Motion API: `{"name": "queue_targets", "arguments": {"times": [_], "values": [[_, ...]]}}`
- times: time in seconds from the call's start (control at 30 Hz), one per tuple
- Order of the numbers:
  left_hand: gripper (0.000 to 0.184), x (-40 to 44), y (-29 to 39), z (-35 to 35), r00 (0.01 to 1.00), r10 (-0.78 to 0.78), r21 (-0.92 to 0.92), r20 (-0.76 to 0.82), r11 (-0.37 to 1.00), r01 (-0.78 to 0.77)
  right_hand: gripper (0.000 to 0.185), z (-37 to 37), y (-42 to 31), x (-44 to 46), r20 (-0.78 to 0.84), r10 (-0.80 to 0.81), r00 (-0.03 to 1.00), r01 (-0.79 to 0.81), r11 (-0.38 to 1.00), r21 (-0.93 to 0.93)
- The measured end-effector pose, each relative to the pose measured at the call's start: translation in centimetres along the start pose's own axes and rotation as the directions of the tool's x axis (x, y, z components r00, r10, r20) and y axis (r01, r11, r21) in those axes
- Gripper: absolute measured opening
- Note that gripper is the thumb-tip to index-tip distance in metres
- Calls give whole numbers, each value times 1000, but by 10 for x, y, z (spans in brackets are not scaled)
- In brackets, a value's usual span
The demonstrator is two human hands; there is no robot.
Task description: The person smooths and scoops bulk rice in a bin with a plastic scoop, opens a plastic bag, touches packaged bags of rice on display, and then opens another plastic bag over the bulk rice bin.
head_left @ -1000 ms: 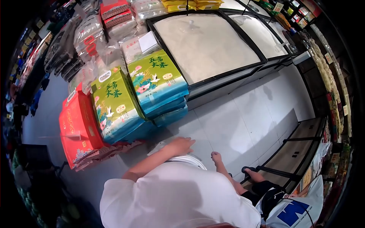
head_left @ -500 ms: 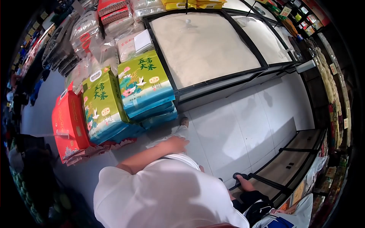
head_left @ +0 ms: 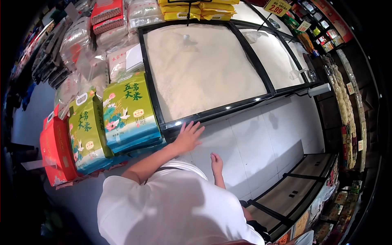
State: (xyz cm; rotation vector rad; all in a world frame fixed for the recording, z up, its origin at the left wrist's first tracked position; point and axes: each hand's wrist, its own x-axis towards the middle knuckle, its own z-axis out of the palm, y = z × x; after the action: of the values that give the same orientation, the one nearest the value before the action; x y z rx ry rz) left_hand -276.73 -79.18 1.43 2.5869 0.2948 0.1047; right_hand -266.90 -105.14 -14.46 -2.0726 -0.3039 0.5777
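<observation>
My left hand [head_left: 188, 137] is stretched forward with its fingers spread, close to the front black frame [head_left: 216, 113] of a large bin of white rice [head_left: 200, 65]. Its fingertips overlap the frame's lower edge, and I cannot tell whether they touch it. Nothing is in that hand. Lower and to the right, my right hand [head_left: 217, 164] hangs over the floor, loosely bent, thumb a little apart from the fingers, with nothing visible in it. To the left of my left hand stand green-and-blue rice bags [head_left: 131, 112] and a red bag [head_left: 57, 151].
Clear plastic rice packs [head_left: 77, 43] and yellow packs [head_left: 216, 12] are stacked behind. A second rice bin [head_left: 271, 57] adjoins on the right, with a white scoop [head_left: 297, 74]. A low brown bench-like unit [head_left: 286, 196] borders the tiled floor [head_left: 245, 151]. Price signs [head_left: 277, 7] stand above.
My left hand has moved from my waist forward to the bin's front edge, its fingers spreading. My right hand has come into sight. The bin and bags sit nearer; the person at lower right is mostly gone.
</observation>
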Motion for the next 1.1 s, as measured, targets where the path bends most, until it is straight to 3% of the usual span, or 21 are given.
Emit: {"name": "queue_targets", "arguments": {"times": [0.1,0.2,0.4,0.67,0.83,0.93,1.1], "values": [[74,32,-23,-3,986,-108,2,-128,994,109,27,-3,-92,45,-49,-164,985,169,980,105],[77,52,-48,0,952,-205,3,-228,977,212,22,1,-161,70,-53,-303,951,306,951,39],[83,51,-70,-6,877,-328,47,-350,929,366,17,27,-205,103,40,-611,791,612,788,-70],[86,43,-89,1,759,-506,22,-410,826,563,15,57,-225,138,300,-698,650,728,685,15],[86,54,-87,12,668,-596,-17,-446,752,659,16,51,-240,170,498,-720,483,791,603,105],[86,69,-82,12,612,-645,-23,-458,697,717,16,43,-241,202,543,-736,404,832,542,115],[86,86,-75,12,534,-717,18,-447,590,808,20,27,-242,249,564,-739,367,857,505,104]]}}
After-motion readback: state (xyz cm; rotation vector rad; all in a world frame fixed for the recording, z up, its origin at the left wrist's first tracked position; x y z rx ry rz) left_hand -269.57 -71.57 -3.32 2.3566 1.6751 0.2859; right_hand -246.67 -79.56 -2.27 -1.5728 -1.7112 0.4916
